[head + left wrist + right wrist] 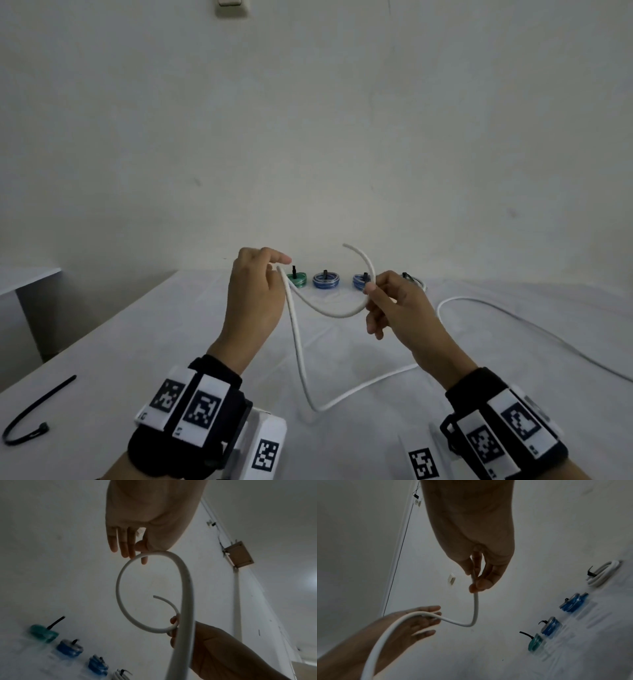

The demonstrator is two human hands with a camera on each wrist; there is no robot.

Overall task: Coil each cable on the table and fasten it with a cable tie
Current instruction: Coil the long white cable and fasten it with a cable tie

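Observation:
A long white cable (297,342) is lifted off the cloth-covered table (171,342). My right hand (370,291) pinches it near its free end, which curls up above the thumb. From there the cable sags in a loop to my left hand (279,266), which holds it under the straight index finger. It then drops to the table and trails off to the right. The left wrist view shows the cable (118,588) as a near-full ring. In the right wrist view my right hand (475,586) squeezes the cable (476,608). A black cable tie (42,427) lies at the front left.
Along the table's far edge stand tied coils: a green one (297,279), two blue ones (326,279) (360,281) and a white one (416,280) partly behind my right hand. A low white side table (27,277) stands at the left. A plain wall rises behind.

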